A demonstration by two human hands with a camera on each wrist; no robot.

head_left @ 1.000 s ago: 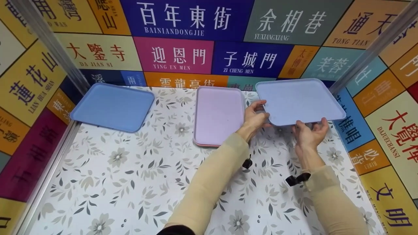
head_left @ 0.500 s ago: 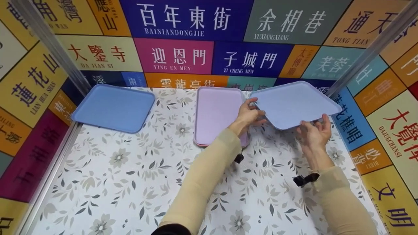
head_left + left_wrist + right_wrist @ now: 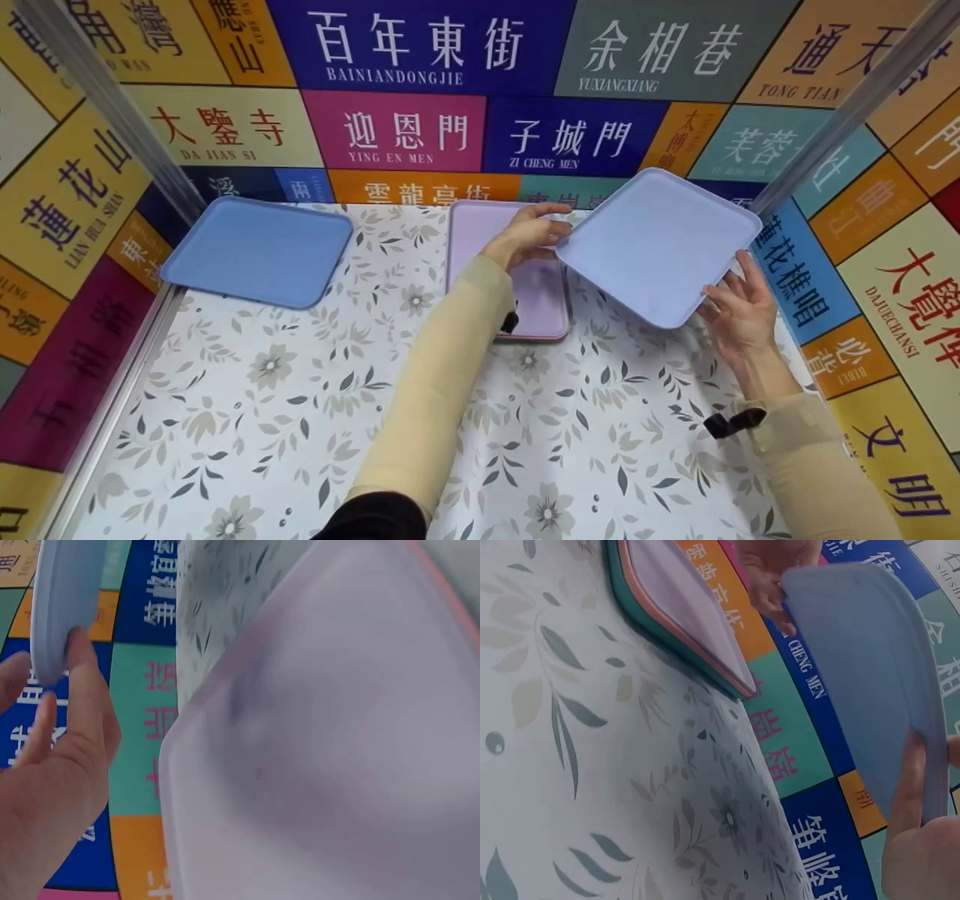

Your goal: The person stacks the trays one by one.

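Both hands hold a light blue tray [image 3: 660,247] raised off the table, turned with a corner toward the person. My left hand [image 3: 525,234] pinches its left corner, and in the left wrist view fingers lie on both faces of the rim. My right hand [image 3: 742,319] grips the right edge from below; the right wrist view shows a finger along the tray's underside [image 3: 862,682]. Below my left forearm lies a lavender tray [image 3: 544,296], partly hidden. Under it, the right wrist view shows a salmon tray [image 3: 640,594] and a dark green tray [image 3: 649,630] stacked.
A darker blue tray [image 3: 259,251] lies at the back left of the table. The table wears a white cloth [image 3: 270,435] with grey leaves and flowers. Panels of coloured signs [image 3: 420,45] wall in the back and both sides, with clear corner posts [image 3: 154,127].
The light blue tray has turned and lifted, its near corner swinging toward the person. My left hand moved left, over the lavender tray, and my right hand shifted slightly right.
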